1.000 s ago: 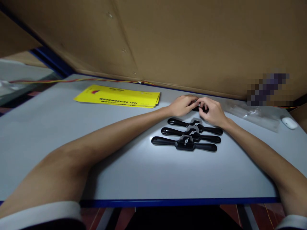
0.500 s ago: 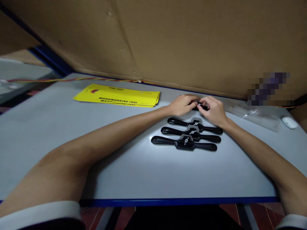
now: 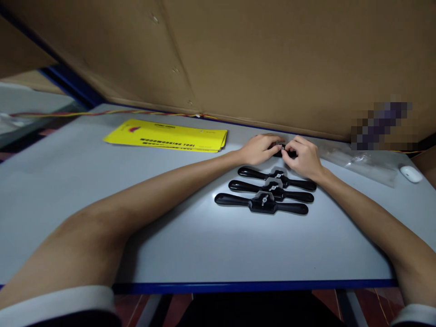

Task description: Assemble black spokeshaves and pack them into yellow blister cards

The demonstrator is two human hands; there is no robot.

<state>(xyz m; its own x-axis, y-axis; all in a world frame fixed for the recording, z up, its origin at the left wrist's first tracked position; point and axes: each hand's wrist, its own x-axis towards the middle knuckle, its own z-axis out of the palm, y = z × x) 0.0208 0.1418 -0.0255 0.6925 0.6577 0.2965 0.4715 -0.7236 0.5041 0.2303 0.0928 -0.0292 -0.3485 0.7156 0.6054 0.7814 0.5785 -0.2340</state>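
At the far side of the table, my left hand [image 3: 261, 149] and my right hand [image 3: 302, 155] meet over a black spokeshave [image 3: 281, 155], mostly hidden by my fingers. My left hand is closed around its left part. The right thumb and forefinger pinch at its middle, near a small metal piece. Closer to me lie three more black spokeshaves in a stack of rows: the far one [image 3: 254, 173], the middle one [image 3: 241, 186] and the near one [image 3: 235, 200]. Each carries a grey blade plate and a silver wing screw at its centre.
Yellow printed cards [image 3: 163, 135] lie piled at the back left. Right of my hands are clear plastic bags [image 3: 361, 164] and a white earbud case [image 3: 411, 174]. A cardboard wall [image 3: 238, 59] rises behind the grey table [image 3: 204, 245], with a twisted cable [image 3: 136, 112] along its base.
The fingers of my right hand have shifted slightly over the middle of the far spokeshave. My left hand and the three nearer spokeshaves stay in place.
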